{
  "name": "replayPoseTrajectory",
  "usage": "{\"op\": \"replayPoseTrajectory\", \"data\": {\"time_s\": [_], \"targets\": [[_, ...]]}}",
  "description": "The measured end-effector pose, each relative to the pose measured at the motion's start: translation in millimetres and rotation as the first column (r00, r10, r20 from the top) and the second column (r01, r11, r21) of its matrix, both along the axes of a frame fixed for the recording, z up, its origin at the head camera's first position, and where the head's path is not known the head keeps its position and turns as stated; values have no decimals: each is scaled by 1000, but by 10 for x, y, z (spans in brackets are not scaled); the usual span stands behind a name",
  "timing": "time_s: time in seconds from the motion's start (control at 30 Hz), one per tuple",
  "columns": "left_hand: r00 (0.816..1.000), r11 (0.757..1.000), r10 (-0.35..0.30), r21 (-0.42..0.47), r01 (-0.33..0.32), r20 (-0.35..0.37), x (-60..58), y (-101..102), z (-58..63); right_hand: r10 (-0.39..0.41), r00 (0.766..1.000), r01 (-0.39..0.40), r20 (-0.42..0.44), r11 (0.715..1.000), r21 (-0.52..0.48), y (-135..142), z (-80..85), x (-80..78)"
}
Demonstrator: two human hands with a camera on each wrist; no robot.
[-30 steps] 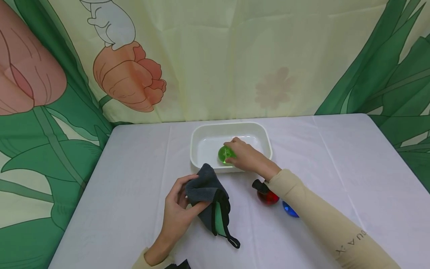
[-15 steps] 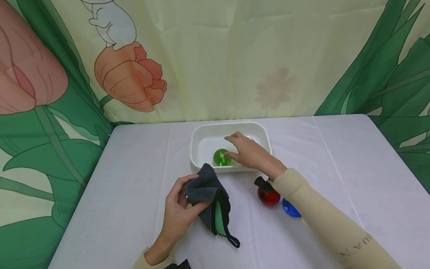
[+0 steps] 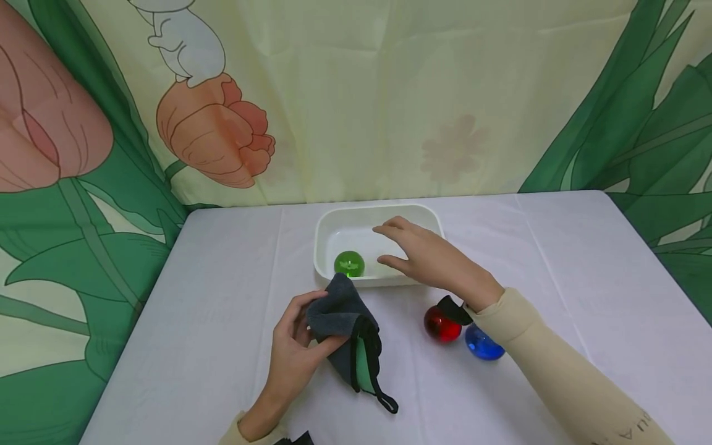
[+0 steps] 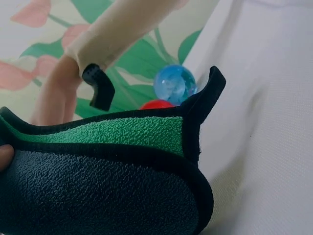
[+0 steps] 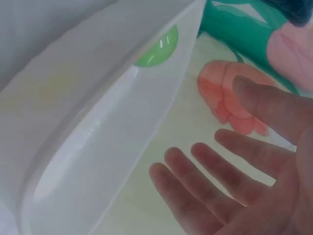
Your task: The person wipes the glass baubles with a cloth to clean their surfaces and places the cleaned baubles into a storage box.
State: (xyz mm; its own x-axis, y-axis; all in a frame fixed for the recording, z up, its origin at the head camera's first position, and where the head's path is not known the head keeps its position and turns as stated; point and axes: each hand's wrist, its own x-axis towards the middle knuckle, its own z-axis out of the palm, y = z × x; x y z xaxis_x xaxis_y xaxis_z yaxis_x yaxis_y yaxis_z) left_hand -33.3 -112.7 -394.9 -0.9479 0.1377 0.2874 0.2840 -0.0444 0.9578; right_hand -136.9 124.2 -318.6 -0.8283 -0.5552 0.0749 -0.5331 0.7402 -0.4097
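My left hand [image 3: 300,346] grips a folded cloth [image 3: 339,324], dark grey outside and green inside, with black edging and a hanging loop. In the left wrist view the cloth [image 4: 98,191] fills the lower left, its green lining showing between the folds. Over the right part of a white tray [image 3: 328,238] hovers my right hand [image 3: 425,253], fingers apart, holding nothing. A clear green ball [image 3: 349,264] lies at the tray's front left; the right wrist view shows the same ball [image 5: 159,49] beyond the spread fingers.
A red ball [image 3: 442,324] and a blue ball [image 3: 484,342] sit side by side on the white-clothed table [image 3: 222,278], under my right wrist and sleeve. A black strap piece [image 3: 453,310] at that wrist overlaps the red ball. A patterned curtain [image 3: 356,99] hangs behind.
My right hand has let go of the green ball and drawn back to the right. The ball has rolled left inside the tray. The left hand and cloth have stayed put.
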Motion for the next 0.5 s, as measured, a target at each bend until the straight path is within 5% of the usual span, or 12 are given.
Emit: {"op": "replayPoseTrajectory", "data": {"time_s": [0.5], "targets": [[1000,1000,-3,5,3,-11,9,-4,-14,91,989,-95,-114,995,-36,324,15,290]]}}
